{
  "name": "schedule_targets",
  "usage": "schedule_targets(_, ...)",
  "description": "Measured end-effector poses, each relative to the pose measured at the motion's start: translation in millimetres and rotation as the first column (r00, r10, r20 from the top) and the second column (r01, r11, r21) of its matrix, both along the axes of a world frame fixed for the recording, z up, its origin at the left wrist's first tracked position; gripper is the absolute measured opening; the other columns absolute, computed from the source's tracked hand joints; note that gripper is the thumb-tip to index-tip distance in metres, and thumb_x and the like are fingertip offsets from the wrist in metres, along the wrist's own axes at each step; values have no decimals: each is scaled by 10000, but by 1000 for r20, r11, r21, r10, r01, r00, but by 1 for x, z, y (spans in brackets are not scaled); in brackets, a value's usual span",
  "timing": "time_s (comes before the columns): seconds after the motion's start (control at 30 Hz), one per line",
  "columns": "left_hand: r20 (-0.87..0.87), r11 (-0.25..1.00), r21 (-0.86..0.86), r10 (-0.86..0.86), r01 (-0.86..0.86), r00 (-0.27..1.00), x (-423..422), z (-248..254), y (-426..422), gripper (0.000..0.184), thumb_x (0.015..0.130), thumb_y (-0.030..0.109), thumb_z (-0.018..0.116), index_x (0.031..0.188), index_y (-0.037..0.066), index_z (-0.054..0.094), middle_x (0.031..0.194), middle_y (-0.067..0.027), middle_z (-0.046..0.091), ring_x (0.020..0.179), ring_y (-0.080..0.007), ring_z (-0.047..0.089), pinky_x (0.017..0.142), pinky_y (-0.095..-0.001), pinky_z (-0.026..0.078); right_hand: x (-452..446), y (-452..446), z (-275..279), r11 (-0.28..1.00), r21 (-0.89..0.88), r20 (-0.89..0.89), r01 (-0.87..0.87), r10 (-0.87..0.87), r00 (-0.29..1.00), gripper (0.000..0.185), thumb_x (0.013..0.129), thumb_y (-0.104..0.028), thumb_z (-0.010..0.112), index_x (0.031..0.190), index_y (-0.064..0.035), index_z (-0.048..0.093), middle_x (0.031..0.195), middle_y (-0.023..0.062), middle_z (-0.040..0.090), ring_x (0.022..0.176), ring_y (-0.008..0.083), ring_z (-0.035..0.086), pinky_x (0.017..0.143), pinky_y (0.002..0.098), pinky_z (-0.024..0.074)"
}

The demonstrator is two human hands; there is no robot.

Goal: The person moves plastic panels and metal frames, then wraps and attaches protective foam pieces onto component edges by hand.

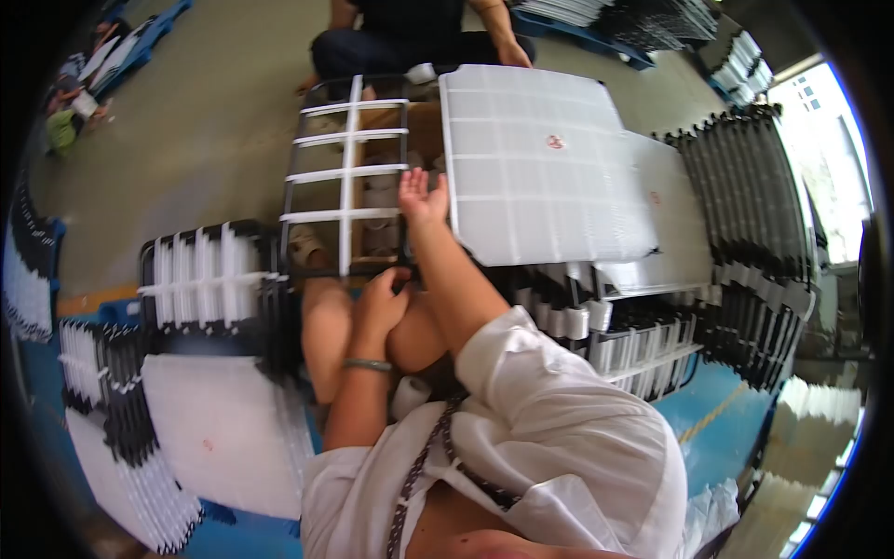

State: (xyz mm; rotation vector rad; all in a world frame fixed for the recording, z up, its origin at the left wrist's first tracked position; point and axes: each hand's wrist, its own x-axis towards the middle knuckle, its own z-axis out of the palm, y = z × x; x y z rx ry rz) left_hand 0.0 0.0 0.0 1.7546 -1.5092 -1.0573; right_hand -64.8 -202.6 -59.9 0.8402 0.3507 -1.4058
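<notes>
A black rectangular frame (pixel 349 214) with white crossbars lies in front of me, over a brown box with items inside. My left hand (pixel 384 296), a bracelet on its wrist, is at the frame's near right corner. Its fingers are curled, and what they hold, if anything, is hidden. My right hand (pixel 424 196) is held palm up with fingers apart and nothing in it. It is between the frame's right side and a large white sheet panel (pixel 535 168) with a small red mark.
Across from me sits a person in dark clothes (pixel 414 28), one hand by the white panel. Stacked black-and-white frames (pixel 200 279) stand at left, above a white panel stack (pixel 223 433). More frames (pixel 745 196) lean at right. Blue pallets (pixel 596 37) hold further stacks.
</notes>
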Motion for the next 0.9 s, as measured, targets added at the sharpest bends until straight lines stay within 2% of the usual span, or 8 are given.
schedule_targets(0.1, -164, 996, 57, -54, 64, 985, -38, 11, -30, 266, 773, 234, 602, 960, 45, 612, 926, -128, 632, 888, -300, 593, 756, -345, 461, -56, -36, 22, 994, -70, -239, 87, -102, 966, 485, 818, -334, 609, 1213, -148, 398, 1180, -27, 442, 969, 175, 501, 903, 401, 404)
schedule_targets(0.17, -176, 992, 41, -111, 120, 978, -21, 2, -25, 268, 776, 233, 607, 951, 30, 611, 909, -138, 631, 885, -303, 596, 762, -340, 459, -40, -32, 7, 976, -134, -327, 170, -206, 922, 429, 792, -353, 637, 1137, -171, 457, 1103, -21, 497, 1018, 212, 483, 918, 428, 384)
schedule_targets(0.23, -165, 989, 89, -102, 118, 981, -18, 5, -25, 273, 768, 215, 615, 947, 8, 605, 909, -164, 629, 865, -296, 603, 760, -339, 459, -37, -33, 0, 963, -195, -316, 183, -239, 918, 433, 827, -373, 588, 1180, -177, 432, 1129, -25, 484, 1107, 242, 429, 942, 452, 349)
schedule_targets(0.3, -224, 980, 130, -121, 153, 967, -10, -4, -27, 272, 753, 191, 623, 952, 6, 602, 914, -169, 629, 859, -280, 607, 754, -342, 460, -31, -23, 9, 911, -357, -280, 206, -314, 907, 614, 870, -390, 510, 1352, -140, 223, 1409, 10, 208, 1260, 232, 293, 972, 451, 324)
schedule_targets(0.33, -226, 980, 129, -117, 149, 967, -10, -2, -33, 250, 728, 145, 628, 933, 2, 609, 879, -164, 637, 818, -264, 617, 728, -343, 467, -30, -24, 19, 886, -409, -295, 218, -355, 887, 645, 881, -417, 467, 1372, -138, 156, 1418, 29, 186, 1296, 249, 239, 993, 472, 298)
schedule_targets(0.57, -262, 983, 101, -122, 153, 957, -10, 10, -32, 139, 697, 60, 619, 816, -9, 643, 735, -109, 649, 679, -165, 609, 634, -291, 469, -49, 6, 75, 833, -481, -107, 274, -366, 924, 577, 894, -461, 353, 1352, -149, 192, 1438, -13, 138, 1256, 229, 339, 978, 539, 302)
schedule_targets(0.73, -480, 947, 201, -126, 249, 868, -7, 23, -16, 156, 765, 55, 616, 898, -26, 622, 882, -79, 640, 810, -145, 574, 736, -258, 446, -62, 47, 148, 793, -566, -117, 225, -348, 930, 447, 908, -441, 321, 1210, -112, 355, 1285, -61, 357, 1242, 213, 360, 986, 522, 306)
schedule_targets(0.9, -633, 907, 23, -312, 421, 708, 3, 27, 1, 241, 767, 66, 616, 992, -19, 616, 994, -80, 622, 913, -145, 554, 827, -264, 423, -81, 86, 205, 675, -712, -93, 193, -363, 927, 367, 929, -420, 294, 1058, -141, 493, 1111, -69, 533, 1236, 213, 368, 982, 529, 294)
